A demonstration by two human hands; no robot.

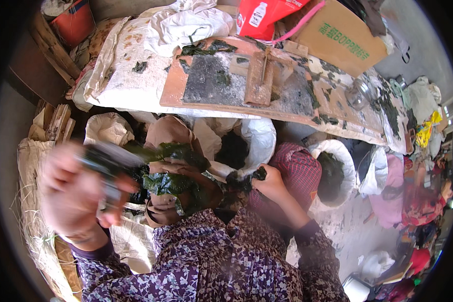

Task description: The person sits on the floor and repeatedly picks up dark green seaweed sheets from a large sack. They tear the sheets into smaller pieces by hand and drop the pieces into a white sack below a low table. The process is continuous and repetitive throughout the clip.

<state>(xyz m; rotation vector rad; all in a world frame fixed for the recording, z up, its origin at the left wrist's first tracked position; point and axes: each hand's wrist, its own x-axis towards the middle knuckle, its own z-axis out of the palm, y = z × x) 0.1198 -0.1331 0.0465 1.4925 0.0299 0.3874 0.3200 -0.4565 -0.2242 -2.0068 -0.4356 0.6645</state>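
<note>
My left hand (75,188) is blurred by motion at the left. Its fingers are closed on a dark, glossy piece (113,160), seemingly seaweed; the blur hides its exact shape. Dark green seaweed sheets (166,183) lie over brown cloth (171,132) covering my lap and knee. My right hand (273,183) pinches a dark seaweed clump (259,173) beside my other knee, which is in red checked cloth (294,170). Just beyond that hand, a white-lined container (262,139) holds more dark seaweed (232,149).
Ahead stands a low table with a wooden board (173,88), seaweed scraps, a small wooden block tool (259,79) and a glass jar (358,92). A cardboard box (343,37) and red bag (264,19) sit behind. Another white-lined container (334,173) is right; other people sit beyond.
</note>
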